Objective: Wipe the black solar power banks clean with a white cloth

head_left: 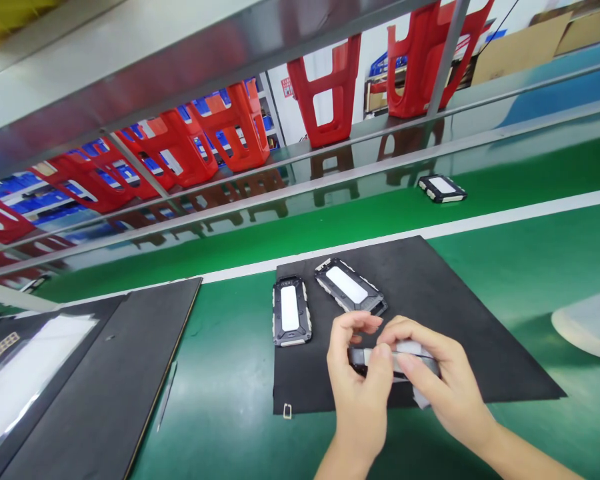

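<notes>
Over the black mat [460, 333], my left hand [357, 387] and my right hand [445, 373] are both closed on a power bank [360, 359], turned edge-on, with a grey strip along its side. Both thumbs press against that side. A greyish-white cloth [421, 398] is pinched under my right fingers, partly hidden. Just beyond my hands lies a black power bank [347, 283] with a white panel, tilted on the mat. Another power bank [290, 312] rests upright to its left, panel up. Near the mat's front left corner is a small rectangular frame piece [287, 411].
One more power bank [442, 189] sits on the green belt [300, 230] beyond a white rail. At left, a black board [105, 373] carries clear plastic sheets [35, 373]; a thin pen-like tool [167, 397] lies beside it. Red stools [325, 93] stand behind; a metal shelf beam [190, 60] crosses overhead.
</notes>
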Available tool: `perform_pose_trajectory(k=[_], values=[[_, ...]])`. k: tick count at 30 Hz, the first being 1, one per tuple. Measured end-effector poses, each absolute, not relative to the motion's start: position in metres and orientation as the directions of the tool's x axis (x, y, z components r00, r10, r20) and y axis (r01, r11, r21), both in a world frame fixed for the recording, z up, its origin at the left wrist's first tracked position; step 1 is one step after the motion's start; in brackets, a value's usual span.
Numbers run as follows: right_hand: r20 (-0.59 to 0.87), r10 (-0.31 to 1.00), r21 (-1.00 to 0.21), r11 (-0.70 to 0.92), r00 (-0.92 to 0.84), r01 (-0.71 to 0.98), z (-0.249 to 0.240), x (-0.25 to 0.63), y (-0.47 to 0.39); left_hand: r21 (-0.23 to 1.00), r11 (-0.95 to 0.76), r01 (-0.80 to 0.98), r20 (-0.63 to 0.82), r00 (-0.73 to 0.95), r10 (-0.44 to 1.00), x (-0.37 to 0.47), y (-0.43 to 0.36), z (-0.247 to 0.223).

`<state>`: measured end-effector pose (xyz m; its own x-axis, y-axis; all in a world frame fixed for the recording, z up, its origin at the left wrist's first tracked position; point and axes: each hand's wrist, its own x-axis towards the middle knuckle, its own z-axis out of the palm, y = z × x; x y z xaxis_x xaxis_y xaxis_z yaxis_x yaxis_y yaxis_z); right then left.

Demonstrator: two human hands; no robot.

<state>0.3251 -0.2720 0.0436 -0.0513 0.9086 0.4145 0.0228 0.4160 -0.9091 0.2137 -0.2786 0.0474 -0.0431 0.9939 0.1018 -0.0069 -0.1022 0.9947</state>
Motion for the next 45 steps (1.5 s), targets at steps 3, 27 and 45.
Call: perform_pose_trajectory(k=[3, 27, 45], values=[[0.384, 0.921, -0.922, 0.386, -0.06, 0.024, 0.043, 0.327, -0.271, 0.995, -0.087, -0.056, 0.085, -0.024, 0.996, 0.214, -0.277, 0.049], [0.25, 0.968, -0.968, 0.25, -0.033, 0.016, 0.039, 0.329, -0.272, 0.992, -0.066, -0.108, 0.059, -0.073, 0.996, 0.219, -0.271, 0.057], [0.234, 0.972, -0.972, 0.233, -0.03, -0.022, 0.046, 0.329, -0.264, 0.983, -0.053, -0.173, 0.045, -0.051, 0.998, 0.221, -0.263, 0.052]])
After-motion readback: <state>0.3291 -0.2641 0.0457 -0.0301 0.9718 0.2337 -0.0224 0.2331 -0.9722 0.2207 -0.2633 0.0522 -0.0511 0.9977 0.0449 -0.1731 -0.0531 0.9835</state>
